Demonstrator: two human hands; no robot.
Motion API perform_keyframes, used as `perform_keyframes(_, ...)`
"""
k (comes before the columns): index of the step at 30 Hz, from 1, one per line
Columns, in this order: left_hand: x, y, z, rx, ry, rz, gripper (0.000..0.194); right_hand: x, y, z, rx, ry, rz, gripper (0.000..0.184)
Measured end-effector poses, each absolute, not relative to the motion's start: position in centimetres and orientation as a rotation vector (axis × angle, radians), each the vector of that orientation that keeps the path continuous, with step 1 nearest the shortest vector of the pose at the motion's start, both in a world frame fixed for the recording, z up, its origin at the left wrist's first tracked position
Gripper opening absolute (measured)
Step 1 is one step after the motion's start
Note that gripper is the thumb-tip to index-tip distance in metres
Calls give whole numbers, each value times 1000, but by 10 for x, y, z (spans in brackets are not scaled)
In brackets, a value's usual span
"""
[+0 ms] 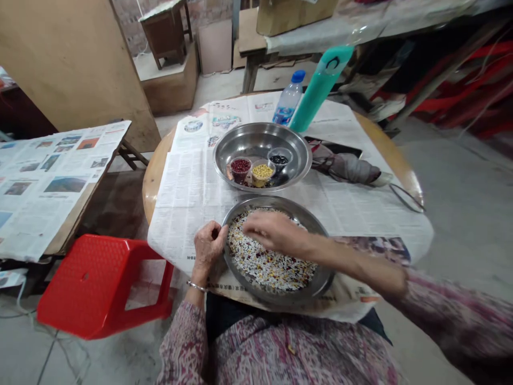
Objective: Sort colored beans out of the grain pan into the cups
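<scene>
Left hand (209,243) loosely curled at near metal basin's left rim, dark red beans apparently in its curl. Near basin (326,280): round, shallow, dull grey steel, on newspaper (182,214) over round wooden table; holds mixed white, yellow, dark beans (276,270). Right hand (274,230) over the beans, fingers bent inward; grasp can't tell. Shiny basin (262,133) just beyond, three clear cups inside. Bare newspaper left of both basins.
</scene>
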State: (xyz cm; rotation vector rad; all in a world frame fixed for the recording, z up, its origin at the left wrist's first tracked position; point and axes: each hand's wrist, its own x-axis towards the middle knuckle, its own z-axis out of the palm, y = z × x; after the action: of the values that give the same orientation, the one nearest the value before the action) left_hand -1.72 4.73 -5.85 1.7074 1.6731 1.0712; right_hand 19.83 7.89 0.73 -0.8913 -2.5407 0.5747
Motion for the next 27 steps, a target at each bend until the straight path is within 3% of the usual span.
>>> perform_keyframes(5,-17,46,-55,1712,1687,1057,32,204,30,-28,-849,-2734,588,19)
perform_keyframes(17,-17,47,-55,1709,1675,1096,31,225,87,-49,-1438,-2276,428,19)
perform_keyframes(27,-17,48,-55,1718,1678,1083,32,207,23,-35,-849,-2642,692,20)
